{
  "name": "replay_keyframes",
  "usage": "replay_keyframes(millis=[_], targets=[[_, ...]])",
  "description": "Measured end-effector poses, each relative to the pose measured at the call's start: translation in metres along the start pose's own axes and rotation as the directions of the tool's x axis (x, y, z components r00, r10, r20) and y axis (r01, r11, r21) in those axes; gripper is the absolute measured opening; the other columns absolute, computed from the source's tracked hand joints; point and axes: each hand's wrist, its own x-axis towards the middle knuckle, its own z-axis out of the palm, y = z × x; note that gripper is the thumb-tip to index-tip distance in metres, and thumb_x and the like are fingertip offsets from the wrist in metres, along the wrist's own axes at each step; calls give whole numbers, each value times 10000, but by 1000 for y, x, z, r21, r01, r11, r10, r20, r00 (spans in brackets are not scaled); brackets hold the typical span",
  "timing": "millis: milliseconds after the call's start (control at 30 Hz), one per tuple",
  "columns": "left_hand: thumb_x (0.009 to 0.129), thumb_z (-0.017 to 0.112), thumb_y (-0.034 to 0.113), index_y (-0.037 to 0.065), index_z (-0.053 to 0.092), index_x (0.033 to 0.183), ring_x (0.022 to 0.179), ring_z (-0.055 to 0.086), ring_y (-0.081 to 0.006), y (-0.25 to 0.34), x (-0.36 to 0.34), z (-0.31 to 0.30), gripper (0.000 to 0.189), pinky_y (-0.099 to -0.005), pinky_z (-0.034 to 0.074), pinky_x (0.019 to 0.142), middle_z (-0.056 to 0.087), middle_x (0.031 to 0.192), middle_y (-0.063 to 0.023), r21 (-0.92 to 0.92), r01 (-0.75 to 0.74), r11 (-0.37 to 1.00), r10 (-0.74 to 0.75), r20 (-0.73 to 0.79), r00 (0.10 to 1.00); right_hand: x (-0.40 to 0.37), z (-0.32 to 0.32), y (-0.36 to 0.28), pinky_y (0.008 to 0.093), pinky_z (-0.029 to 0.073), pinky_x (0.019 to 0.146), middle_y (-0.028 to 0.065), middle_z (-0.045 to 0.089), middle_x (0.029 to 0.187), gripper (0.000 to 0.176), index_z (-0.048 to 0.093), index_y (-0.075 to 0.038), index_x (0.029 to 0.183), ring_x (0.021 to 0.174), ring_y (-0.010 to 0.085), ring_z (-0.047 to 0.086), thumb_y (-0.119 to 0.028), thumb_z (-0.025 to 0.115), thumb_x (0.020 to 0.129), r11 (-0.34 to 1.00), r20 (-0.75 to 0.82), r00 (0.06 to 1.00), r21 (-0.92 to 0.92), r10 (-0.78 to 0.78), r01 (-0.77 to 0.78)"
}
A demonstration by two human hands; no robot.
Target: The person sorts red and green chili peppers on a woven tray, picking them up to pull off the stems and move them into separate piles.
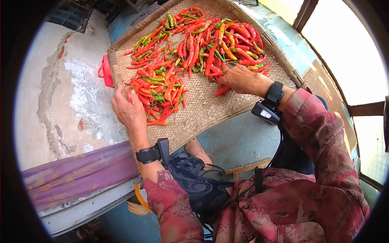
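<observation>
A large woven tray [210, 105] carries a spread of red, orange and green chili peppers [194, 48]. My left hand [127, 109] grips the tray's near-left rim, fingers curled over the edge beside a clump of chilies [162, 95]. My right hand [241, 79] rests on the tray with its fingers closed around red chilies [222, 90] at the edge of the pile. Both wrists wear black strapped devices.
A red plastic object [106, 72] lies just left of the tray on a worn concrete slab [60, 101]. Purple cloth [77, 174] covers a ledge at lower left. My foot [197, 150] shows under the tray. Bright windows stand at right.
</observation>
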Motion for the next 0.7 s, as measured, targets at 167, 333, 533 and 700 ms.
replay_keyframes(millis=[167, 333, 533, 700], targets=[[825, 587, 126, 17, 559, 1053, 767, 582, -199, 51, -11, -1, 255, -326, 471, 724, 597, 870, -109, -262, -98, 960, 134, 121, 984, 8, -22, -6, 417, 465, 633, 138, 587, 809, 70, 562, -24, 784, 772, 323, 595, -40, 572, 716, 998, -18, 998, 22, 57, -56], [835, 598, 128, -15, 543, 1011, 712, 608, -182, 93, -38, 20, 233, -312, 492, 674, 632, 857, -127, -636, 179, 750, 211, 487, 847, 20, -52, -13, 300, 470, 543, 54, 591, 671, 174, 553, 4, 776, 609, 146, 583, -156, 610, 815, 590, -84, 961, 802, 262, -90], [844, 606, 155, -14, 522, 948, 688, 589, -137, 116, -49, 28, 215, -288, 486, 643, 620, 788, -94, -679, 395, 619, 177, 611, 772, 22, -53, -21, 211, 439, 440, 37, 587, 647, 199, 564, 0, 803, 580, 77, 565, -184, 590, 873, 356, -61, 975, 934, 213, -19], [837, 608, 126, -13, 514, 906, 613, 562, -110, 108, -36, 16, 181, -259, 470, 573, 599, 713, -71, -625, 311, 716, 133, 559, 818, 18, -47, -11, 279, 475, 523, 64, 606, 652, 175, 564, -3, 782, 595, 147, 596, -159, 582, 859, 464, -155, 966, 885, 206, 43]])
